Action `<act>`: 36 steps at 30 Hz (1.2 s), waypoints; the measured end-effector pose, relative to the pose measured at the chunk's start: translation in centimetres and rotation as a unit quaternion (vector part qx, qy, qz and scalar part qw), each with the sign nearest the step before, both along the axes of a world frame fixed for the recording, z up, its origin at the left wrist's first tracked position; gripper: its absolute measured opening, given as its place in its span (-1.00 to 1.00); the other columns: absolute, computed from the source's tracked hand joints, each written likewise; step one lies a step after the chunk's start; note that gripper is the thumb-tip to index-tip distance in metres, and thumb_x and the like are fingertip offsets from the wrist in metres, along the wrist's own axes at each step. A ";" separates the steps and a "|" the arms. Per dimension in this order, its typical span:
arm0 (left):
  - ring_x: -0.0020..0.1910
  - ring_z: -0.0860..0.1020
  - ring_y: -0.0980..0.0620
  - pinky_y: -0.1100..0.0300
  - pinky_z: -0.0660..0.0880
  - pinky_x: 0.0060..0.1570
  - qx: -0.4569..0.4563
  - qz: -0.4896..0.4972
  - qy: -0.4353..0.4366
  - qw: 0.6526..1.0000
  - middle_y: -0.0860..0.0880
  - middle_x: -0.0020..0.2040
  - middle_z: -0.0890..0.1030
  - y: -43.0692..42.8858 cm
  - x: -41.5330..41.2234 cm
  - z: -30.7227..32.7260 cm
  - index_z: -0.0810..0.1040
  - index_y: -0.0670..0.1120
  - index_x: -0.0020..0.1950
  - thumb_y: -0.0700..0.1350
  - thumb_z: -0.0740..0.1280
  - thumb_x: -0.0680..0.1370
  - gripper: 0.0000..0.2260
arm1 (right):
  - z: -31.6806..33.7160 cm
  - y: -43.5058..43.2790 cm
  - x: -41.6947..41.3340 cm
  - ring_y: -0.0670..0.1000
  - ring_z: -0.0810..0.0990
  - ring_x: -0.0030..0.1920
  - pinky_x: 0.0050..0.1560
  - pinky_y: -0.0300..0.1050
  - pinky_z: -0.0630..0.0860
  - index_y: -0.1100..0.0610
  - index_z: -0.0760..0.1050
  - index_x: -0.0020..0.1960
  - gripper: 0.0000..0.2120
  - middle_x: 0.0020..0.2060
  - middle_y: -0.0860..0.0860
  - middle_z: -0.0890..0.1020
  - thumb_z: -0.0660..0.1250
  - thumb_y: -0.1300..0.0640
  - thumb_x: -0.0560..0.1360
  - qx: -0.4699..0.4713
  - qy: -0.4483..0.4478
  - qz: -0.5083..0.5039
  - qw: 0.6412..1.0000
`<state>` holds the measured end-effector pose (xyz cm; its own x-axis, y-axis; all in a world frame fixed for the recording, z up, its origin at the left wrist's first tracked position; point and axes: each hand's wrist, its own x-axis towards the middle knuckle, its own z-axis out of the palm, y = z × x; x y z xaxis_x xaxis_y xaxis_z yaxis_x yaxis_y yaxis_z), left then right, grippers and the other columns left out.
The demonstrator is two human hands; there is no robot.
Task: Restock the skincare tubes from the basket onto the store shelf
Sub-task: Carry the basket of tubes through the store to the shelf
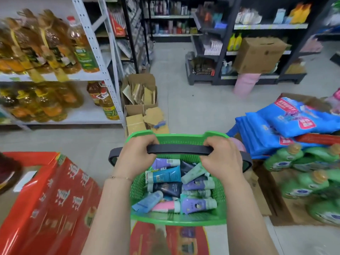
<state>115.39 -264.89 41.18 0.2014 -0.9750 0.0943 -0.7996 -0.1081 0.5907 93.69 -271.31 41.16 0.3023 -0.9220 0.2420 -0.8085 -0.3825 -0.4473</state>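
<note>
Bottles of golden cooking oil (pixel 46 43) crowd a white metal rack (pixel 95 52) at far left, above a red printed carton (pixel 55 199) in the near corner. Just right of the rack, opened cardboard boxes (pixel 141 100) stand on the grey tiled floor.

At centre, a person carries a green plastic shopping basket (pixel 176 219) through the aisle. The left hand (pixel 136 153), a thin bracelet (pixel 121 178) at its wrist, curls its fingers round the left part of the black handle (pixel 179 149). The skincare tubes (pixel 184 188) lie jumbled inside the basket beneath that handle: teal, navy, lilac, mint, pale blue and pink, most on their sides and overlapping. The right hand (pixel 220 159) grips the handle's right part in the same closed-fisted way, well apart from the left.

Beyond, across the floor, dark shelving (pixel 266 26) holds rows of blurred bottles and packets, with a brown cardboard box (pixel 257 54) sitting in front of it atop something pink. At right, blue plastic packs (pixel 294 116) are stacked beside the basket, and green detergent bottles (pixel 303 172) with tan caps stand on flattened cardboard at the frame's edge.
</note>
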 end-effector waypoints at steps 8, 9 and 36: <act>-0.27 0.49 -0.01 0.09 0.44 -0.25 -0.008 -0.049 0.008 0.999 0.04 -0.34 0.55 -17.0 6.1 0.0 0.50 0.03 -0.27 -0.33 0.34 0.32 -0.77 | 0.7 -14.8 5.4 0.15 0.38 -0.31 -0.33 -0.04 0.35 0.13 0.46 -0.36 -0.91 -0.43 0.00 0.46 0.33 0.28 0.18 -0.011 0.002 -0.053 0.999; -0.27 0.49 0.00 0.09 0.44 -0.25 -0.011 -0.059 0.012 0.998 0.05 -0.34 0.54 -20.2 7.2 0.3 0.48 0.05 -0.28 -0.32 0.35 0.32 -0.75 | 0.9 -17.7 6.4 0.17 0.41 -0.30 -0.34 -0.04 0.36 0.13 0.44 -0.37 -0.90 -0.44 -0.01 0.43 0.32 0.28 0.18 -0.010 0.002 -0.062 0.998; -0.31 0.52 0.03 0.13 0.44 -0.28 -0.005 -0.132 0.015 0.991 0.06 -0.37 0.57 -75.2 11.6 1.8 0.53 0.02 -0.28 -0.33 0.35 0.33 -0.77 | 1.9 -69.5 10.3 0.19 0.46 -0.27 -0.35 -0.04 0.42 0.18 0.53 -0.29 -0.95 -0.37 0.07 0.54 0.34 0.24 0.24 0.002 0.024 -0.103 0.994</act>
<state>126.97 -340.05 43.00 -0.0588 -0.9931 0.1016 -0.7818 0.1091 0.6139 103.96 -340.79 43.08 0.1188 -0.9662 0.2288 -0.8900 -0.2057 -0.4068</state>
